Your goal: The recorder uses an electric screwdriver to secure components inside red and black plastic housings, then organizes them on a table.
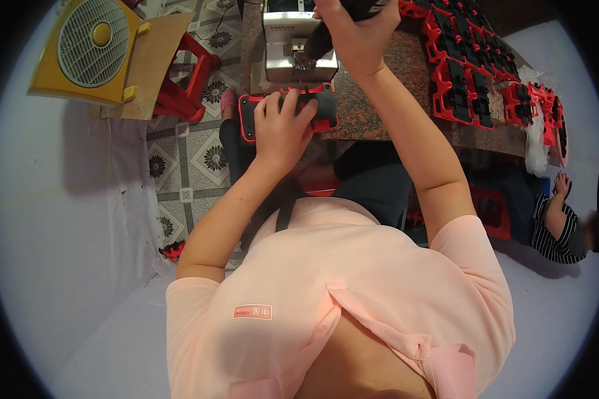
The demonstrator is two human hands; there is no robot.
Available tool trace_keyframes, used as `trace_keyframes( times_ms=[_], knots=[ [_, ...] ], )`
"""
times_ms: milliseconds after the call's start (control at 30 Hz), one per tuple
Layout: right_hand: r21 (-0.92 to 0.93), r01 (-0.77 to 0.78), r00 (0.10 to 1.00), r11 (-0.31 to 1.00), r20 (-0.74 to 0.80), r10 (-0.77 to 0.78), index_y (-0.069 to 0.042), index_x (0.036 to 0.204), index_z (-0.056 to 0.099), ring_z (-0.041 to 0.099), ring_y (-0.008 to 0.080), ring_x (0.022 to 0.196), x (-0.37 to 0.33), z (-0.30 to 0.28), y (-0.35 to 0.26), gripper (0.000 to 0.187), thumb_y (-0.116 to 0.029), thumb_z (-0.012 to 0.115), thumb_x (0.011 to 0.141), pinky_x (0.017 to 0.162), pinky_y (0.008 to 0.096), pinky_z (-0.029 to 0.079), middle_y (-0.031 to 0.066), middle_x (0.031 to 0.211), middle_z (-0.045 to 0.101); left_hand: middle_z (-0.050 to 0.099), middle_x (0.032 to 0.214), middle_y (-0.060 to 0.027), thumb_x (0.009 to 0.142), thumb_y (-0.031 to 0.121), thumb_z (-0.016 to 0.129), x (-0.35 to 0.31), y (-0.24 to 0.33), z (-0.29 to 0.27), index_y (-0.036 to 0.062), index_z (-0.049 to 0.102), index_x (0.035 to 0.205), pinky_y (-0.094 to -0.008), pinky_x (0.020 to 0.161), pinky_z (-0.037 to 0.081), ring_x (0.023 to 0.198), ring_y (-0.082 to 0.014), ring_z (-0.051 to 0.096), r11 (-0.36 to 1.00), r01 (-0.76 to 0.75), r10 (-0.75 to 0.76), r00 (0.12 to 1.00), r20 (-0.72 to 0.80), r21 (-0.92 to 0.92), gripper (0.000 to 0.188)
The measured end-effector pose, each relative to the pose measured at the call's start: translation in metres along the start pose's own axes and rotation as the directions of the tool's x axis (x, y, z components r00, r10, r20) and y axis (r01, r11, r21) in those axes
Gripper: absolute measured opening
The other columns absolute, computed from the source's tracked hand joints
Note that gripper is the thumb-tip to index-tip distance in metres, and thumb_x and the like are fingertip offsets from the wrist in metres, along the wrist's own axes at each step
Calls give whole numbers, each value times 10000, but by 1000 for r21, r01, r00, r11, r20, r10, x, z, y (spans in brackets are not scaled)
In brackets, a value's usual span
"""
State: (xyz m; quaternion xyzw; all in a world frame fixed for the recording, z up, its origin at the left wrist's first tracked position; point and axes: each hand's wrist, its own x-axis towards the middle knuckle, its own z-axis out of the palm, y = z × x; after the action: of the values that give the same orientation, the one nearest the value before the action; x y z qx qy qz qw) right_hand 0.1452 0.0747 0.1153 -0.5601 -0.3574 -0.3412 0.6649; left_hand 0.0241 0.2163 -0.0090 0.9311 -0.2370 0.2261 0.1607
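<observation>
Resting curled left hand (283,126) on red-and-black housing (324,112); gripping black electric screwdriver (318,44) in right hand (363,41) at screw feeder (281,41). Apparently leaving fastening unfinished.

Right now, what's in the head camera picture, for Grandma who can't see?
A person's left hand is on a red and black part; the right hand holds a dark tool by a silver machine. Similar parts lie on the table at right; a yellow fan stands left.

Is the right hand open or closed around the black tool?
Closed: the right hand wraps around the black tool, partly cut off by the top edge.
</observation>
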Motion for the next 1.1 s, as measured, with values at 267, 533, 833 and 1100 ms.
trace_keyframes(
  times_ms=[267, 533, 833, 1100],
  knots=[
    [-105, -36, 999, 994, -40, 32, -62, 1013, 531, 514, 49, 574, -8, 13, 10, 269, -113, 771, 902, 527, 228, 402, -34, 710, 567, 543, 1336, -117, 632, 167, 841, 1, 1, -5, 161, 652, 1227, -503, 1040, 379, 1224, -360, 473, 999, 3, -2, 1000, 18, -39, 625],
    [-36, -85, 994, 996, -69, 83, -68, 1021, 530, 518, 51, 578, -12, 12, 11, 269, -87, 769, 900, 517, 229, 403, -32, 712, 571, 550, 1310, -115, 663, 137, 829, 2, 2, -8, 194, 643, 1208, -511, 1042, 386, 1217, -372, 494, 998, 31, -29, 999, 31, -61, 579],
    [-57, -64, 997, 996, -56, 60, -72, 952, 495, 489, 44, 542, -10, 12, 12, 244, -62, 736, 918, 494, 234, 377, -28, 672, 563, 546, 1324, -113, 627, 170, 850, 1, 1, -5, 177, 647, 1238, -502, 1037, 387, 1222, -354, 484, 999, 18, -17, 1000, 16, -36, 643],
    [-64, -119, 990, 991, -83, 113, -49, 1012, 537, 521, 77, 560, -4, 20, 20, 258, -132, 759, 909, 522, 278, 421, -16, 700, 573, 541, 1347, -110, 630, 170, 845, 1, 1, -4, 177, 648, 1232, -503, 1037, 385, 1219, -351, 485, 1000, 6, -5, 1000, 12, -29, 633]
  ],
)
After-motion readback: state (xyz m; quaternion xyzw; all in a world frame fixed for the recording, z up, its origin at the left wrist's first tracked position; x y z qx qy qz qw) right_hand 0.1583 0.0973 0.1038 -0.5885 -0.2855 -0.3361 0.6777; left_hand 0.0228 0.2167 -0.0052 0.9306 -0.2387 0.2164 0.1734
